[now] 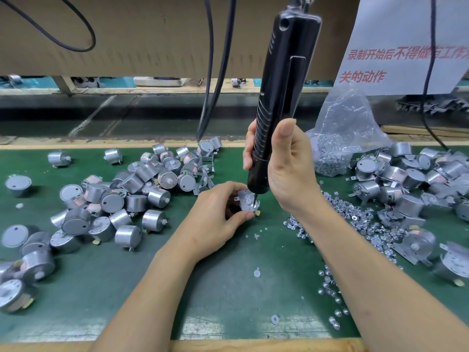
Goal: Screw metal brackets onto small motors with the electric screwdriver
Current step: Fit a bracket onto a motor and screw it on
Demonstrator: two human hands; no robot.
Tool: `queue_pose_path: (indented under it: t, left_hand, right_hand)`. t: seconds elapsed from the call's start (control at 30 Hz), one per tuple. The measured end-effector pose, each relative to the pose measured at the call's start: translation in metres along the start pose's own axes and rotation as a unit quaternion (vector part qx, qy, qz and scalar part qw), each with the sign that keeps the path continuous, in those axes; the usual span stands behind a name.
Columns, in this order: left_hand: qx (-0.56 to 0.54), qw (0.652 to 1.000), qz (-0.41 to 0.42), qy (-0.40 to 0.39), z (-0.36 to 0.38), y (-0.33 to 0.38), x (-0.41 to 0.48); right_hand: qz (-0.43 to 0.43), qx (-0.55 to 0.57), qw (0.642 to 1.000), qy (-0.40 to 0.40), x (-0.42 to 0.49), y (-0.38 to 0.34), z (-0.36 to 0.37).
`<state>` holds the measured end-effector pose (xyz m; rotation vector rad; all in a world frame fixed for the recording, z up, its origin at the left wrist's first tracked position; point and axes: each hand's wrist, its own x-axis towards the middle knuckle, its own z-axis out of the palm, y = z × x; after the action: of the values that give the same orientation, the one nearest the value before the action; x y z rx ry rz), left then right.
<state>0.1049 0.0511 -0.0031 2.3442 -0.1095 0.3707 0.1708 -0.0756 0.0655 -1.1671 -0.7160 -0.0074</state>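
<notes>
Motor with its bracket sits pinched in my left hand; my right hand grips the screwdriver, tip down on it at 12 o'clock.

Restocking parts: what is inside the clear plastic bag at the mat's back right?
The clear plastic bag holds a heap of small shiny metal pieces in its lower part. What lies deeper in the heap is covered.
</notes>
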Motion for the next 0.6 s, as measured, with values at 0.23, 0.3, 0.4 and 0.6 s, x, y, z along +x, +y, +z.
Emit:
queue_pose_path:
  t: [0.23,0.3,0.4,0.6]
  left_hand:
    - [0.018,1.000,-0.010,-0.004,-0.0005,0.0005,0.0011]
    - [0.022,1.000,-0.010,-0.005,-0.0004,0.0006,0.0013]
    - [0.028,1.000,-0.009,-0.003,-0.0006,0.0010,0.0015]
    - [0.030,1.000,-0.009,-0.003,-0.0002,0.0008,0.0018]
  right_hand:
    - [0.007,0.012,1.000,0.005,-0.0003,0.0017,0.0027]
    - [0.009,0.011,1.000,0.005,0.0000,0.0024,0.0027]
    - [0.012,0.008,1.000,0.002,-0.0002,0.0035,0.0029]
    - [0.016,0.006,1.000,0.001,-0.0007,0.0051,0.0030]
